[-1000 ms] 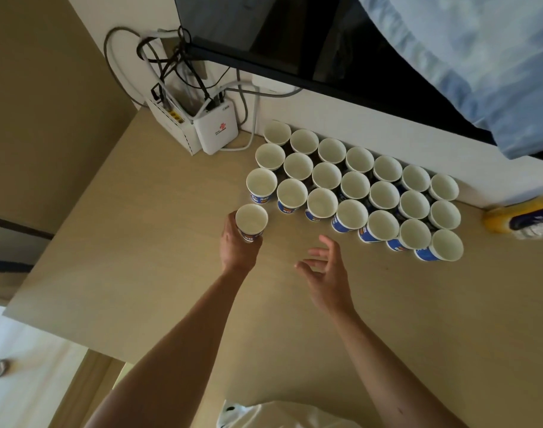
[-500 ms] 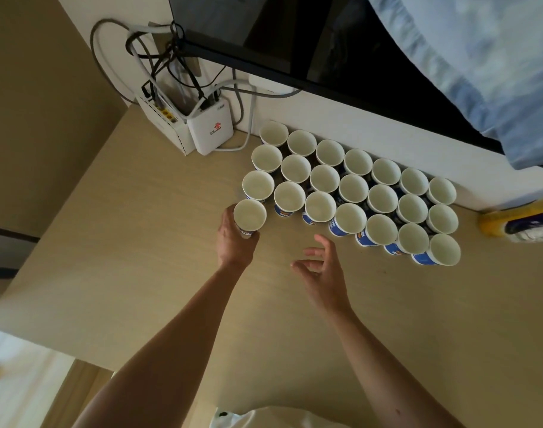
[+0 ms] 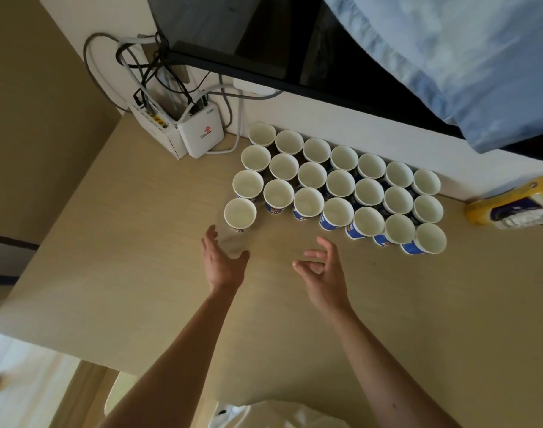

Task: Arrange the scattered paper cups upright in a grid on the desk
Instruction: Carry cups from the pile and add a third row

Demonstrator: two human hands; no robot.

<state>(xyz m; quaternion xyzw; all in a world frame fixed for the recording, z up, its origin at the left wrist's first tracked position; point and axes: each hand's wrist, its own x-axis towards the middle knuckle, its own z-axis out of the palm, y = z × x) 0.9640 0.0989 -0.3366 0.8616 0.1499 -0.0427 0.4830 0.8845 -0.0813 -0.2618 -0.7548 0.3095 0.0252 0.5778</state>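
Observation:
Several white paper cups with blue print (image 3: 341, 183) stand upright in three rows against the wall on the wooden desk (image 3: 140, 257). One more cup (image 3: 240, 214) stands upright at the left end, starting a fourth row in front. My left hand (image 3: 222, 262) hovers just below that cup, fingers spread, holding nothing and apart from it. My right hand (image 3: 322, 268) floats over the desk in front of the rows, fingers loosely curled, empty.
Two white network boxes (image 3: 199, 135) with tangled cables stand at the back left corner. A dark screen (image 3: 264, 50) hangs above the cups. A yellow packet (image 3: 511, 208) lies at the right by the wall. Blue cloth (image 3: 464, 57) hangs top right.
My left hand set the cup down at the left end of the front row, let go and drew back toward me. My right hand stayed roughly in place.

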